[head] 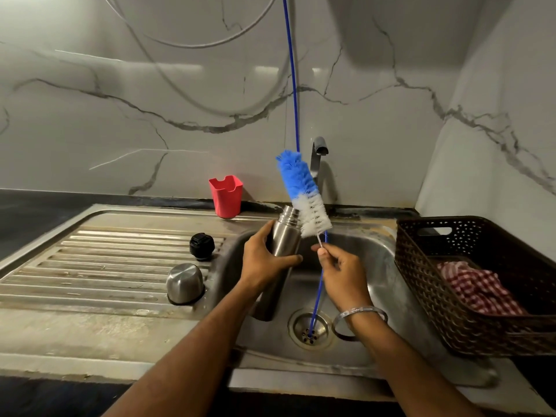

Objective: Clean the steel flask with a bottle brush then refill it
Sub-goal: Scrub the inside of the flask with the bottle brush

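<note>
My left hand [264,260] grips the open steel flask [284,236] around its upper body, holding it tilted over the sink basin [376,266]. My right hand [340,272] pinches the thin wire handle of the bottle brush [304,191]. Its blue and white bristle head stands outside the flask, just right of the flask's mouth. On the ribbed draining board [105,266] sit the flask's black stopper [202,246] and its steel cup lid [185,283].
A blue tube [293,85] hangs from above down into the drain [310,328]. The tap [319,152] rises behind the brush. A red plastic holder [226,195] stands at the wall. A brown basket [481,296] holding a red checked cloth [478,288] sits to the right.
</note>
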